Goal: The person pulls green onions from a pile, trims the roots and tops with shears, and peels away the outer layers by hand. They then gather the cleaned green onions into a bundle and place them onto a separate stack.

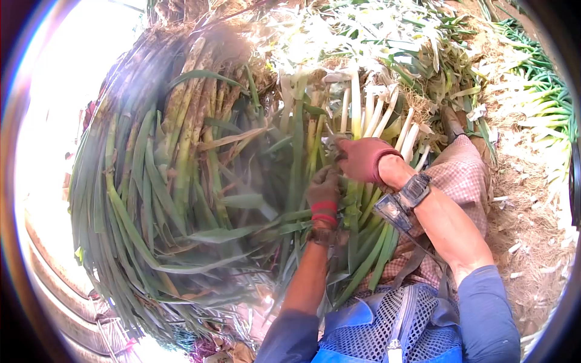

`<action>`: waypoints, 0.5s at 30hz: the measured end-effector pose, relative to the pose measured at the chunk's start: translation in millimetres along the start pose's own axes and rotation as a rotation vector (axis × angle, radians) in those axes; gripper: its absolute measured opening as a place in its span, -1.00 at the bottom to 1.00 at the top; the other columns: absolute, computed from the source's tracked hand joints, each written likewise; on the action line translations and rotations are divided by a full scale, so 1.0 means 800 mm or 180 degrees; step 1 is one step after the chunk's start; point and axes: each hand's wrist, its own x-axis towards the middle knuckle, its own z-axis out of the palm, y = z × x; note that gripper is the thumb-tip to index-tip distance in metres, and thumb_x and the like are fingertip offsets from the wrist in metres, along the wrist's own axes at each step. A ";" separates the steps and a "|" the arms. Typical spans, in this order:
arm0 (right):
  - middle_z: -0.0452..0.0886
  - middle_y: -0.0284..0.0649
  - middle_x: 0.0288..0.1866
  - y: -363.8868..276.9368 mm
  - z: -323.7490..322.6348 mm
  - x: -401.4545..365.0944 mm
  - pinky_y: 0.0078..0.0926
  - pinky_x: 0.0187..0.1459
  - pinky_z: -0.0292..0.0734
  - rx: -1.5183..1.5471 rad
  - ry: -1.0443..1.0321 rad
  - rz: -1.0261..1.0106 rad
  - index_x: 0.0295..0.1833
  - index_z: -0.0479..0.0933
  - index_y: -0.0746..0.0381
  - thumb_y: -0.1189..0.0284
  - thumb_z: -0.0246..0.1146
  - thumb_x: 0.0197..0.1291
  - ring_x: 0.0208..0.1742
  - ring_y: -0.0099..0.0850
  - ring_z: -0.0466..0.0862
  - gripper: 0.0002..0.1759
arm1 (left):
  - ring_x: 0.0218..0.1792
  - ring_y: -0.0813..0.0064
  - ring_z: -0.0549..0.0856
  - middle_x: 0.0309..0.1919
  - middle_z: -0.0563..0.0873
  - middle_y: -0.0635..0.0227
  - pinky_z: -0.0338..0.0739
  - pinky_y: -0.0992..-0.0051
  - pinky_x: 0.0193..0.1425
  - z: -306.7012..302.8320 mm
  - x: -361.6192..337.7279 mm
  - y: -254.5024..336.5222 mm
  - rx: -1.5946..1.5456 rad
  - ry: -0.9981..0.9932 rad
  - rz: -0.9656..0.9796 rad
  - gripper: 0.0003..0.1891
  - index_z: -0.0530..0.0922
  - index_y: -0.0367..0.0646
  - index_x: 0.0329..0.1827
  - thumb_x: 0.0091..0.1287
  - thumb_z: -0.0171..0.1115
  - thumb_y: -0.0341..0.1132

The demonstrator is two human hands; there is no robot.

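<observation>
My left hand [324, 189], in a dark glove with a red cuff, is closed around the stalks of a green onion [311, 142] in front of the large bundle. Right beside it, my right hand [364, 160] in a reddish glove is also closed, its fingers nearly meeting the left ones. A thin light sliver sticks up from the right fingers; I cannot tell what it is. Under and beyond the right hand lie several green onions with peeled white stems [378, 115], their green leaves [366, 260] trailing toward my lap.
A tall heap of unpeeled green onions [139, 163] with soil-stained stems stands at left. Peelings [387, 36] are piled at the back. More green onions [548, 91] lie in a row at far right, beyond root-littered ground [526, 230]. Checked cloth [463, 169] covers my leg.
</observation>
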 end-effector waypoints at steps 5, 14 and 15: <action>0.78 0.08 0.20 0.011 -0.004 0.024 -0.03 0.26 0.64 0.0058 0.0245 0.0052 0.63 0.38 0.14 0.21 0.22 0.44 0.21 0.10 0.76 -0.31 | -0.44 0.49 0.74 -0.28 0.84 0.37 0.64 0.44 -0.29 -0.003 0.041 0.002 0.1181 0.0574 0.0445 -0.71 0.77 -0.20 0.18 0.47 0.40 -0.29; 0.78 0.11 0.16 0.025 -0.019 0.045 0.01 0.27 0.63 0.0063 0.0504 0.0299 0.57 0.46 0.12 0.23 0.20 0.46 0.20 0.12 0.76 -0.39 | 0.11 -0.01 0.78 0.09 0.79 0.10 0.68 0.06 0.16 -0.002 0.061 0.056 0.3998 0.0418 0.1449 -0.61 0.76 0.02 0.22 0.33 0.40 -0.20; 0.78 0.08 0.18 0.027 -0.019 0.045 -0.01 0.28 0.63 0.0115 0.0587 0.0322 0.58 0.45 0.10 0.21 0.20 0.46 0.20 0.11 0.76 -0.38 | 0.07 -0.05 0.79 0.02 0.79 0.07 0.69 0.05 0.12 -0.001 0.064 0.056 0.4218 0.0411 0.1459 -0.67 0.77 0.01 0.14 0.34 0.37 -0.20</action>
